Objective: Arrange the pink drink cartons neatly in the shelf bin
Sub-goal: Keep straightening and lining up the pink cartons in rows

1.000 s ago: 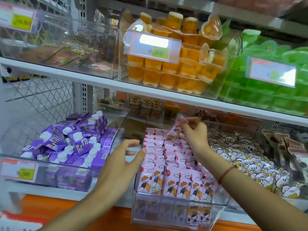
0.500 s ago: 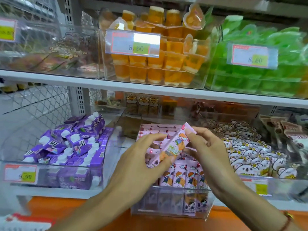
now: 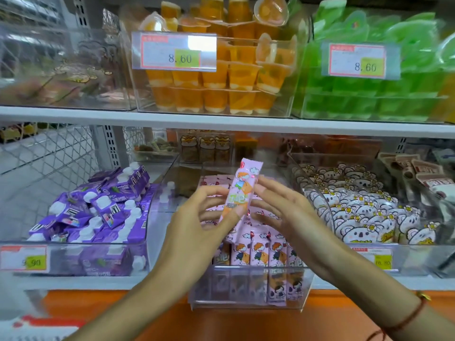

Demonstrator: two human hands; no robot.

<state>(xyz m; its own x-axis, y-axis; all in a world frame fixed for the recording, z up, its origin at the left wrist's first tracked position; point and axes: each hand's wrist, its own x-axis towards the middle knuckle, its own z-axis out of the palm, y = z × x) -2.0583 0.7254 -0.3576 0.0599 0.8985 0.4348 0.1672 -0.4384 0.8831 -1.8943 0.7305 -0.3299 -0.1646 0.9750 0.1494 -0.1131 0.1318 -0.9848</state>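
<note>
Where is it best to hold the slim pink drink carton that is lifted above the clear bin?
Probably by its two long narrow sides near the middle. The slim pink drink carton stands nearly upright, so the left hand and right hand can pinch it from opposite sides.

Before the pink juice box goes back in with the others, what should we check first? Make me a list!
1. Carton held firmly: ok. The left hand pinches the pink carton between thumb and fingers.
2. Other hand ready: ok. The right hand touches the carton's right edge with its fingertips.
3. Carton the right way up: cannot tell. It tilts, and its picture faces us like the front row.
4. Free gap in the clear bin: cannot tell. The hands hide the middle rows.
5. Front row tidy: ok. Those cartons stand upright side by side.
6. Right bin chosen: ok. The purple cartons are in the bin to the left.
</note>
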